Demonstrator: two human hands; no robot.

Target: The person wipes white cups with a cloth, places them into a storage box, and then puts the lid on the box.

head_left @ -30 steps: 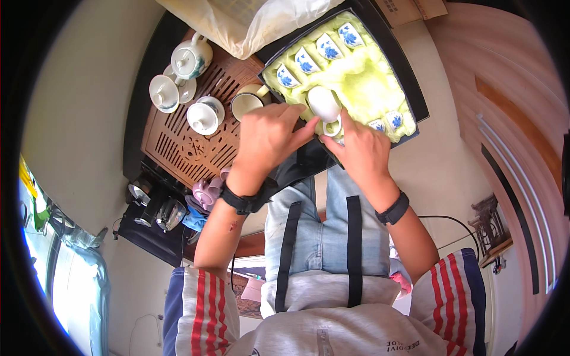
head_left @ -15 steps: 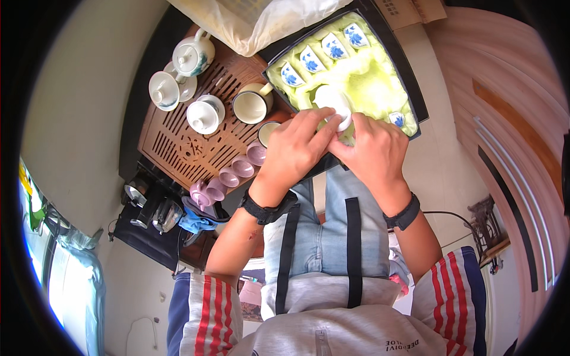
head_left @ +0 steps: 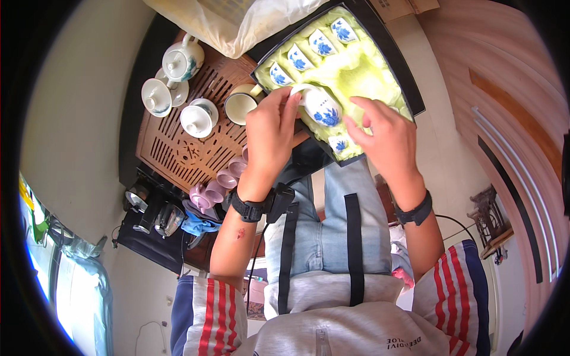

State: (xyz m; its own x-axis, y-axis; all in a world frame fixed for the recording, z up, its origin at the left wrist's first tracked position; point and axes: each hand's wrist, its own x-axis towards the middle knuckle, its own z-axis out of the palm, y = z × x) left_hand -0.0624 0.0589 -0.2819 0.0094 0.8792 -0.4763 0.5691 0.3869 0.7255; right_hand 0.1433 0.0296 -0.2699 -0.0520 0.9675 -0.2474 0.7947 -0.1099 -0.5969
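Note:
My left hand (head_left: 271, 127) pinches the curved handle of a white porcelain teapot (head_left: 325, 110) with blue flowers. The pot lies tilted over the near part of a dark gift box lined with shiny yellow-green cloth (head_left: 368, 80). Just right of the pot, my right hand (head_left: 389, 133) has its thumb and index finger spread, holding nothing. Several small white cups with matching blue flowers (head_left: 322, 43) sit in the lining along the box's far left side. One more flowered cup (head_left: 339, 144) lies at its near corner, below the pot.
Left of the box stands a slatted wooden tea tray (head_left: 169, 139). It bears a white teapot (head_left: 183, 59), lidded white bowls (head_left: 198, 118), a cream mug (head_left: 240, 108) and several pink cups (head_left: 227, 178). A pale cloth-lined container (head_left: 234, 26) stands behind. My legs are below.
The teapot has turned so its blue flowers and handle show. My left hand has shifted to the handle, and my right hand has let go and moved slightly right. The near cup shows differently.

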